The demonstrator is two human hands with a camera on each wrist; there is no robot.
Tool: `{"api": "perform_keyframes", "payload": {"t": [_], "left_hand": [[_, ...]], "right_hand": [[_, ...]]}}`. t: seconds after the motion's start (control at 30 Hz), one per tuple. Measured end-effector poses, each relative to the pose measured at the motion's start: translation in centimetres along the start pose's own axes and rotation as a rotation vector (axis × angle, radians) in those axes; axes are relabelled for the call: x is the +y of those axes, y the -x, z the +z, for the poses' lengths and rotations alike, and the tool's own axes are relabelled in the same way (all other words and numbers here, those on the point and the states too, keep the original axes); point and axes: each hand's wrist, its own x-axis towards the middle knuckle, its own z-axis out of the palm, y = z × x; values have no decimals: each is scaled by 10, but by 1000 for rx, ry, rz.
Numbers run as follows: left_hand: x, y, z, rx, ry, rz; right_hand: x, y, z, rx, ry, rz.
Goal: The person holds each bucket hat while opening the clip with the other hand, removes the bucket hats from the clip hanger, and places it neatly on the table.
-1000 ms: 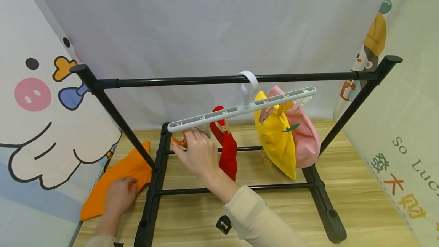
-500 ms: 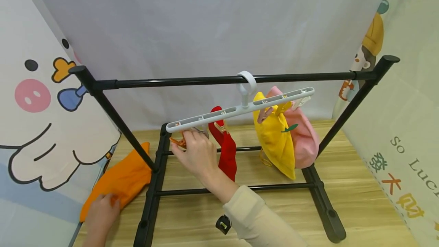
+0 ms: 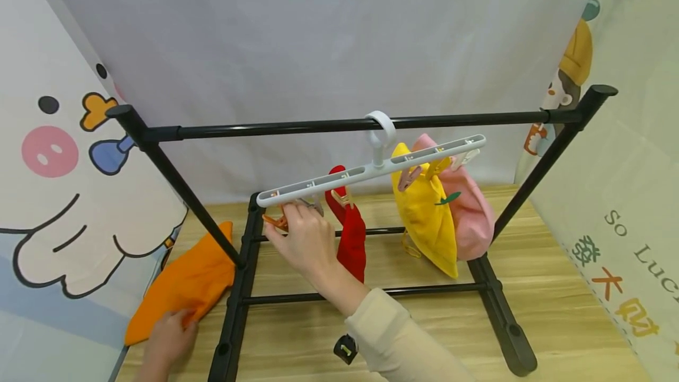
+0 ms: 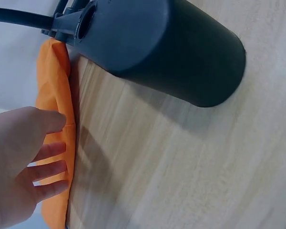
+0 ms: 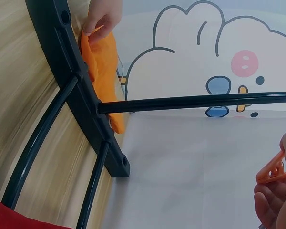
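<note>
In the head view, my right hand [image 3: 305,240] pinches an orange clothespin [image 3: 277,221] under the left end of the white clip hanger [image 3: 313,184]. The same orange clothespin [image 5: 272,172] shows between thumb and fingers in the right wrist view. At the lower left, my left hand [image 3: 172,338] is at the near edge of an orange cloth piece [image 3: 196,270] lying on the table outside the rack. Thumb and fingers pinch a fold of the cloth [image 5: 102,71] in the right wrist view. The left wrist view has the left hand [image 4: 24,162] across the cloth.
The hanger hooks over the top bar [image 3: 265,128] of a black rack. A red cloth piece [image 3: 352,246], a yellow one [image 3: 427,217] with a green leaf and a pink one [image 3: 472,217] hang from its clips. A small black object [image 3: 346,349] lies in front.
My left hand has moved from the middle of the orange cloth toward its near edge, then slightly right, taking a fold. The right hand stays at the clothespin.
</note>
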Motion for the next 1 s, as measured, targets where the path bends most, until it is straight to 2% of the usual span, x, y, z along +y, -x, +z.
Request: {"api": "perform_keyframes", "payload": {"t": [0.27, 0.6, 0.83, 1.0], "left_hand": [[2, -10, 0, -8, -5, 51], [6, -29, -7, -71, -1, 79], [8, -38, -10, -100, 12, 62], [14, -43, -13, -141, 62, 9]], "right_hand": [[0, 0, -1, -2, -5, 11], [-2, 1, -1, 17, 4, 14], [-5, 0, -2, 9, 0, 5], [-5, -1, -3, 17, 5, 4]]}}
